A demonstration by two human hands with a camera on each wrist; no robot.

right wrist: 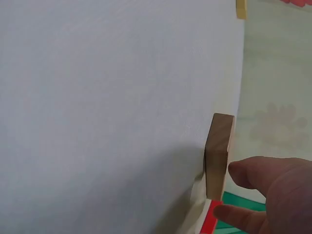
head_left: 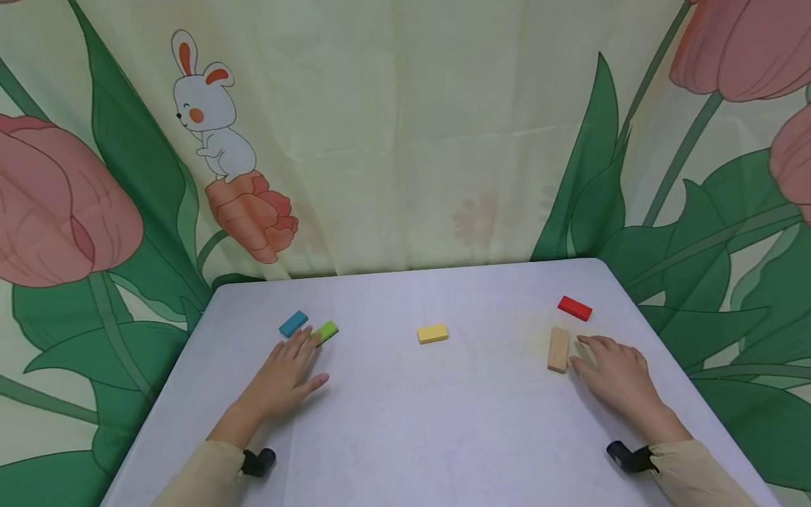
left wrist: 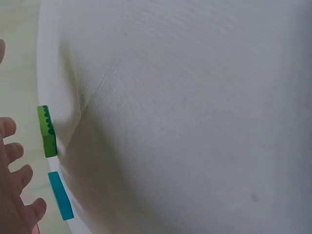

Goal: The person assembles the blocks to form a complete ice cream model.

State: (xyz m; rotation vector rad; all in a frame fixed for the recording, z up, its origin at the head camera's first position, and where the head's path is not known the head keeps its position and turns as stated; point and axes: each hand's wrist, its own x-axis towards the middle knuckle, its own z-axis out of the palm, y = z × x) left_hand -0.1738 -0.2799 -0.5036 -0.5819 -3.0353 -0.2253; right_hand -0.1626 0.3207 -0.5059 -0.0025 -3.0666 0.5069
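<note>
My left hand (head_left: 285,380) reaches over the left part of the table, fingers stretched and spread, holding nothing. Its fingertips overlap the near end of a green block (head_left: 327,332) in the head view, and a blue block (head_left: 293,324) lies just beyond them. In the left wrist view the fingers show beside the green block (left wrist: 47,131) and the blue block (left wrist: 61,196). On the right, my right hand (head_left: 614,373) has thumb and fingers parted, close beside a plain wooden block (head_left: 558,350). The thumb (right wrist: 248,173) comes right up to that wooden block (right wrist: 219,156) in the right wrist view.
A yellow block (head_left: 433,334) lies near the middle of the white-covered table (head_left: 405,422). Beyond the wooden block is a red block (head_left: 575,308). A curtain (head_left: 405,141) printed with flowers and a rabbit hangs behind the table's far edge.
</note>
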